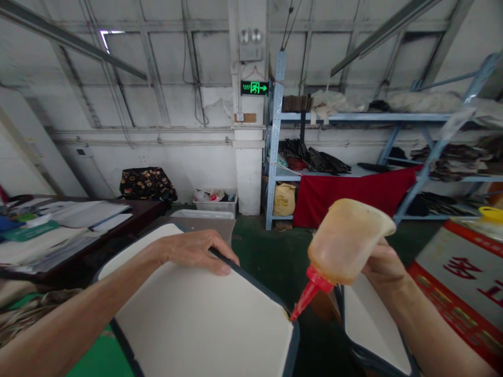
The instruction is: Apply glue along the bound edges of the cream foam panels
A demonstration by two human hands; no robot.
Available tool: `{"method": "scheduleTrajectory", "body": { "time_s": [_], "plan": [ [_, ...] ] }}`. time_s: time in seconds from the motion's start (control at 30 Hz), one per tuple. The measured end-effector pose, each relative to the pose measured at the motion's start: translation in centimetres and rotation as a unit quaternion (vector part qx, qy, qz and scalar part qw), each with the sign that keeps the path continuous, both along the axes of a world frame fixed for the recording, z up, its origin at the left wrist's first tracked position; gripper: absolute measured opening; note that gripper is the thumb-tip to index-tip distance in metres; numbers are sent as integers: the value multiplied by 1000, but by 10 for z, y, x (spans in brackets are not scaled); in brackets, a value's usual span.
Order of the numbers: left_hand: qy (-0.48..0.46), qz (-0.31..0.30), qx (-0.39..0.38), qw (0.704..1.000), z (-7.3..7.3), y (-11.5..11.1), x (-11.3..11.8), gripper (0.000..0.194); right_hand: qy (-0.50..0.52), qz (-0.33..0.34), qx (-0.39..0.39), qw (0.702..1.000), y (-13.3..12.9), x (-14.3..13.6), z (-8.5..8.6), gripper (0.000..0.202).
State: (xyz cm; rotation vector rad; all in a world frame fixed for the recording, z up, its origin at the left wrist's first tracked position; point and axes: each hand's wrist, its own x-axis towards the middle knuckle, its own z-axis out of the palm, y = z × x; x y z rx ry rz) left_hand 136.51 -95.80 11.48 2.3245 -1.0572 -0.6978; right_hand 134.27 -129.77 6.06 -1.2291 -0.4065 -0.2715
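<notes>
My left hand (200,252) grips the far edge of a pale panel (204,319) with a dark blue rim, thumb on the white face and fingers over the border. In my right hand (383,264) is a translucent, amber-stained squeeze bottle (341,241), tipped nozzle-down. Its red nozzle (304,298) meets the panel's right corner, where a small yellowish smear shows. The bottle hides most of my right fingers. Beneath my right forearm lies a second pale panel (373,319) with a similar dark rim.
A red and white tin (463,277) with a yellow cap stands close on the right. Papers (86,220) cover a dark table at left. Blue metal shelving (277,141) holds folded dark material, with a red cloth (353,196) hanging from it. A white bin (216,204) sits by the wall.
</notes>
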Motion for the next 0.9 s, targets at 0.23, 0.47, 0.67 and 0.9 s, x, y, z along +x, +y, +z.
{"method": "scheduleTrajectory", "body": {
  "time_s": [0.23,0.47,0.67,0.9],
  "plan": [
    [-9,60,-12,998,-4,16,-5,37,-59,-39,49,996,6,-7,-3,32],
    [-18,119,-36,992,-15,28,-10,42,-102,-81,92,987,11,-11,-12,26],
    [-28,148,-46,988,-26,34,-9,41,-97,-131,126,978,11,-8,-21,30],
    [76,164,-114,977,-41,38,-5,40,-68,-130,142,979,14,-12,-31,27]
  ]
}}
